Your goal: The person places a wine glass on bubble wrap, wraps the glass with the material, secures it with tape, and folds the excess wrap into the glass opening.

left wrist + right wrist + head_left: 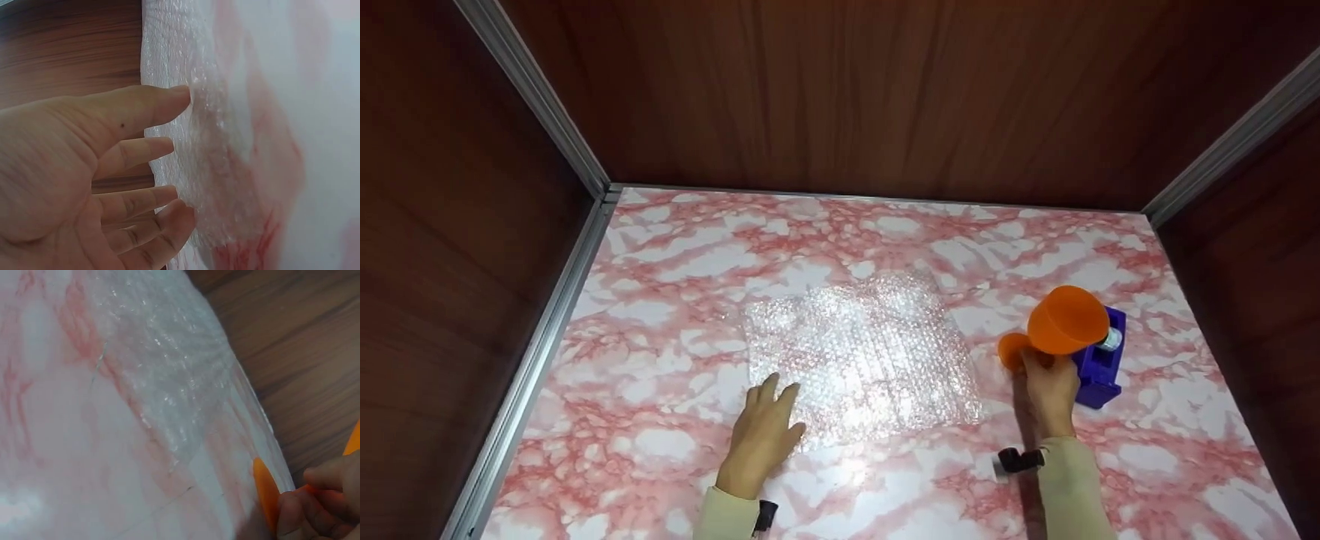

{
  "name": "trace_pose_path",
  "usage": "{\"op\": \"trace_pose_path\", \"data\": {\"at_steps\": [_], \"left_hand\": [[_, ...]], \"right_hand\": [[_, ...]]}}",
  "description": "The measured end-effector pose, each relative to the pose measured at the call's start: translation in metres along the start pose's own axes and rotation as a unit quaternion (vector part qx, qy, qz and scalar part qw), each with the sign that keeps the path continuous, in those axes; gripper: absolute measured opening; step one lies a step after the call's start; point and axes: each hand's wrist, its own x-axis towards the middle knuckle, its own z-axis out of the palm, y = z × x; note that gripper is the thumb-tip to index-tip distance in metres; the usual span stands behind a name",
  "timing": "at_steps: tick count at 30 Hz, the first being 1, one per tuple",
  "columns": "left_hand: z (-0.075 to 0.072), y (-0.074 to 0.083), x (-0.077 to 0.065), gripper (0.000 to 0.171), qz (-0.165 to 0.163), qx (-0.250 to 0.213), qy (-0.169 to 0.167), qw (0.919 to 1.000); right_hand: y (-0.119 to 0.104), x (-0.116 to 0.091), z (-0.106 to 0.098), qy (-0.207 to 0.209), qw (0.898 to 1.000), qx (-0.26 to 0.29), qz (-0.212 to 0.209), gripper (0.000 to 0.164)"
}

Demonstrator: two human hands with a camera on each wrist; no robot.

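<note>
A sheet of clear bubble wrap (862,360) lies flat on the marbled tabletop. In the head view my left hand (761,431) is over its lower left edge, fingers spread. The left wrist view shows that same hand (129,169) with thumb and fingers apart and nothing held between them. To the right of the wrap, my right hand (1050,386) pinches an orange goblet (1065,322) by its stem; the goblet is tilted, with its round foot to the left. In the right wrist view the goblet's foot (266,495) shows beside the curled fingers (320,514).
A purple tape dispenser (1099,375) with a roll of clear tape (1110,340) stands just right of the goblet, partly hidden behind it. Dark wood panels (847,97) with metal edge rails enclose the table (675,442) at the back and both sides.
</note>
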Motion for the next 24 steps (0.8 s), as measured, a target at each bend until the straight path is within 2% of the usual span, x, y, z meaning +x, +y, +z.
{"op": "trace_pose_path", "data": {"at_steps": [8,15,24], "left_hand": [[0.001,0.000,0.001,0.055,0.004,-0.003,0.003,1.0000],[0.000,0.001,0.001,0.057,0.000,-0.008,-0.011,0.9999],[0.005,0.000,0.005,0.059,0.028,-0.014,0.002,0.9995]], "right_hand": [[0.000,-0.003,-0.005,0.039,0.997,-0.045,-0.055,0.026],[-0.012,-0.014,-0.017,0.028,0.991,-0.050,-0.119,0.019],[-0.023,-0.031,-0.026,0.020,0.987,-0.061,-0.149,0.019]]}}
